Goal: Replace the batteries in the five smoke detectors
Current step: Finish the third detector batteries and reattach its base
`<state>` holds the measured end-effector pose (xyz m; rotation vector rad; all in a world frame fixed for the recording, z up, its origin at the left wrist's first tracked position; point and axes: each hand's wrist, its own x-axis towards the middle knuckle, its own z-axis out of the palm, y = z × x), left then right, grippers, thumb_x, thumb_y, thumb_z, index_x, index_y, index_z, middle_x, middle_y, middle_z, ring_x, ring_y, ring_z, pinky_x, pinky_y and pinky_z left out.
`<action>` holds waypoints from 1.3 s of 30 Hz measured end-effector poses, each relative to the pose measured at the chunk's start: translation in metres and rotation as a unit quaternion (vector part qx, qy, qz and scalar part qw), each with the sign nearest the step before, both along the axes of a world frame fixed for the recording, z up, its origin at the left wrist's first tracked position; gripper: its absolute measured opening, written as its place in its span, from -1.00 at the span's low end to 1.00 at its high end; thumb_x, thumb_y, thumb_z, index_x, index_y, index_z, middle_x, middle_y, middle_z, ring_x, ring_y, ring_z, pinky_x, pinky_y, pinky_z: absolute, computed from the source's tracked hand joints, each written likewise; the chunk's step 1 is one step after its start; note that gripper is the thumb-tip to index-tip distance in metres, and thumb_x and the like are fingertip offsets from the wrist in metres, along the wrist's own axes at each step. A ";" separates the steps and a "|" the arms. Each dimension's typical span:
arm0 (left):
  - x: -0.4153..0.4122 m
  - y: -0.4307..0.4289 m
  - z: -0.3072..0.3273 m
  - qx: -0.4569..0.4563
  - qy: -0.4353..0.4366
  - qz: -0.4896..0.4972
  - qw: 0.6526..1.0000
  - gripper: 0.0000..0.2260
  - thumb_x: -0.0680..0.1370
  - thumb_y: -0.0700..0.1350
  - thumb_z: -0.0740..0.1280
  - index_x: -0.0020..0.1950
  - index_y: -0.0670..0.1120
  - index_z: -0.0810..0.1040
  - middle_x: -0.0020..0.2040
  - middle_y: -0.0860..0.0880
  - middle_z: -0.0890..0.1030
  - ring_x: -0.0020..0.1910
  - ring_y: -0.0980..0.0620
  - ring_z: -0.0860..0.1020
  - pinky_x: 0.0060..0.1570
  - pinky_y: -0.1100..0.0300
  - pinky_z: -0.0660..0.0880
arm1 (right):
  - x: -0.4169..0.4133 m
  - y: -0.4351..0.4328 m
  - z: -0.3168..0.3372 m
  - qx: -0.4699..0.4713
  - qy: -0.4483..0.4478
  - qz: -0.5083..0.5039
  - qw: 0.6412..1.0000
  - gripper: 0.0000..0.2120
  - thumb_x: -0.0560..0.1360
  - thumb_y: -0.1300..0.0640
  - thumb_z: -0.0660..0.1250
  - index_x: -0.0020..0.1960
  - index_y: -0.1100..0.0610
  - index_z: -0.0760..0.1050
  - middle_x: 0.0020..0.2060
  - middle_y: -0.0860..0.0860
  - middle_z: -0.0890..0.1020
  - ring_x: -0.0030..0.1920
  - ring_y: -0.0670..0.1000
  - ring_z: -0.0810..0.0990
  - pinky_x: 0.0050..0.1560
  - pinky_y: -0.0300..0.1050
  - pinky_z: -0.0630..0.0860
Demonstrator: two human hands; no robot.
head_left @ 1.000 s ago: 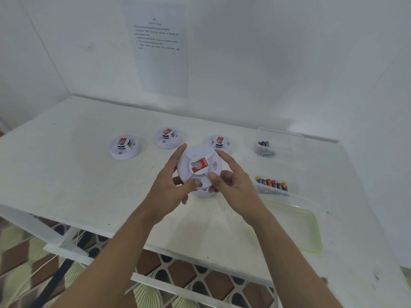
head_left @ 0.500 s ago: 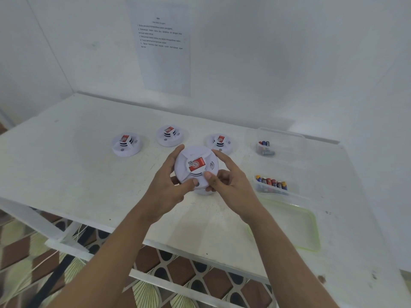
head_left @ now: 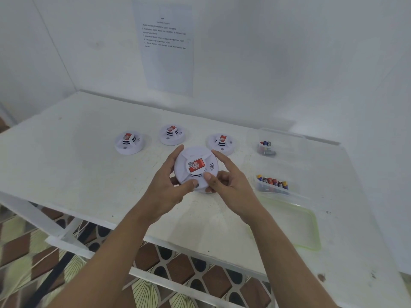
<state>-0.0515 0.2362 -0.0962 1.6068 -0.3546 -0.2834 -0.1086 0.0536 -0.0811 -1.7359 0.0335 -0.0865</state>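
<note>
round white plastic smoke detector with a red label [head_left: 195, 167] is up in both your hands just above the white table [head_left: 66, 174], face tilted toward you. your left hand [head_left: 165, 187] is curled round its left rim and your right hand [head_left: 231, 185] round the right, both thumbs pressing the front near the lower edge. behind it three matching white detectors sit flat in a row, left detector [head_left: 128, 143], middle detector [head_left: 172, 134] and right detector [head_left: 222, 141], and off to your right coloured batteries sit in a far clear plastic tub [head_left: 266, 148] and a near clear plastic tub [head_left: 272, 182], with a green-rimmed lid [head_left: 311, 230] lying closer to you.
</note>
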 end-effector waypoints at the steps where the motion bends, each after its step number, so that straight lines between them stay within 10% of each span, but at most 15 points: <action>1: 0.000 0.001 0.000 0.002 -0.001 0.001 1.000 -0.28 0.52 -0.21 0.46 0.55 0.21 0.22 0.35 0.07 0.51 -0.22 0.12 0.59 -0.37 0.23 0.47 | 0.000 0.000 0.000 -0.002 0.000 -0.001 1.000 -0.44 0.58 -0.02 0.38 0.53 -0.16 0.29 -0.02 0.01 0.74 -0.02 0.00 0.72 0.11 -0.10 0.65; 27: -0.011 0.056 0.014 -0.006 -0.003 0.043 0.999 -0.51 0.52 -0.16 0.45 0.31 0.18 0.30 0.17 0.09 0.63 0.03 0.10 0.66 -0.19 0.29 0.56 | 0.006 0.045 -0.002 -0.009 -0.011 0.022 1.000 -0.46 0.58 -0.05 0.38 0.52 -0.16 0.31 0.00 0.03 0.73 -0.02 0.05 0.71 0.19 0.11 0.62; 39: -0.017 0.061 0.018 0.025 -0.045 0.055 0.997 -0.51 0.51 -0.13 0.48 0.24 0.29 0.33 0.27 0.18 0.47 0.02 0.02 0.66 -0.17 0.23 0.58 | 0.004 0.049 -0.003 -0.015 -0.009 0.029 0.999 -0.48 0.59 -0.07 0.36 0.50 -0.18 0.31 0.02 -0.03 0.72 -0.04 -0.03 0.70 0.10 -0.10 0.64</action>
